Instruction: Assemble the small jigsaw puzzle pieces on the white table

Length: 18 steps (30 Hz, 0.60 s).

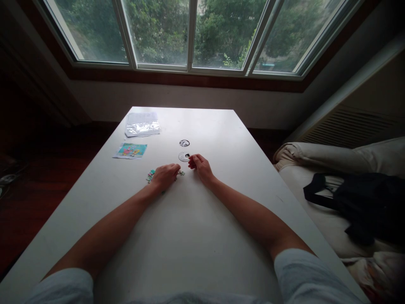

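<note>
- The left hand point(164, 175) is laid, fingers curled, over small puzzle pieces point(151, 175) at the middle of the white worktop point(196, 228).
- A tiny piece seems pinched by the right hand point(200, 165), beside a round lid point(184, 156).
- Pieces could be swept off by a careless wrist.

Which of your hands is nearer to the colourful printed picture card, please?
Left. The left hand lies just right of the colourful printed picture card; the right hand sits farther right, beyond it.
</note>
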Each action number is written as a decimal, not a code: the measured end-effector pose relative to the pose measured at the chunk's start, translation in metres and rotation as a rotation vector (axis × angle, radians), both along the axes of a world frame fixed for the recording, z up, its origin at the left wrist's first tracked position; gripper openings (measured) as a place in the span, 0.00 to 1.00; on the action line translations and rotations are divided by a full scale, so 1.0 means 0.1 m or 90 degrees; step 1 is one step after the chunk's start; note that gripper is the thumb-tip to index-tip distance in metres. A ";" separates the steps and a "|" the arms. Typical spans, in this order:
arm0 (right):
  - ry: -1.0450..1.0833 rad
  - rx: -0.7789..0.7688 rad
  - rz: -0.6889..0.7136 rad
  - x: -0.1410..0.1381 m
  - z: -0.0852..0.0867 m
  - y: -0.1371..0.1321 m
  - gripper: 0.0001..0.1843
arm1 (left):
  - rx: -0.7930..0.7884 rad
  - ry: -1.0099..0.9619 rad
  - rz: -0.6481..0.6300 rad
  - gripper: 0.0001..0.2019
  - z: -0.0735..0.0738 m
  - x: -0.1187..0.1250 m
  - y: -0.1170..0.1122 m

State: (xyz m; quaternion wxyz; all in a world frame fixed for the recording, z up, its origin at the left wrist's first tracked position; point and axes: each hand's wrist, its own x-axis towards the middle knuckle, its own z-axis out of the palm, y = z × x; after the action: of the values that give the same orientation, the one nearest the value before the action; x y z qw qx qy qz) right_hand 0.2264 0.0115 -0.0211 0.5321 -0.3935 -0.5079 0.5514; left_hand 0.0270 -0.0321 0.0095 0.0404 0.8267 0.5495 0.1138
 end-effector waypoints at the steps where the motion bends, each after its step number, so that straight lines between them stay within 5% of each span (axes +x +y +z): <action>1: 0.001 0.001 -0.001 0.00 0.00 0.00 0.24 | 0.004 -0.005 0.007 0.15 0.01 0.00 0.00; 6: -0.003 -0.001 -0.003 0.00 0.01 -0.02 0.24 | 0.039 -0.005 0.085 0.20 0.08 -0.05 -0.04; 12: -0.049 0.030 0.020 -0.01 -0.01 -0.02 0.23 | 0.048 -0.007 0.038 0.18 0.16 -0.26 0.01; 18: -0.227 0.156 0.057 -0.05 0.01 -0.10 0.22 | -0.040 -0.013 0.042 0.34 0.01 -0.51 -0.04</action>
State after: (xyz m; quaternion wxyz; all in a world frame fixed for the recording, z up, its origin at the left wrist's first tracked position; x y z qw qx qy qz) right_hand 0.2213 0.0020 -0.0204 0.4529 -0.3943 -0.6742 0.4300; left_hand -0.0243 -0.0357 0.0107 0.0678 0.8051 0.5796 0.1064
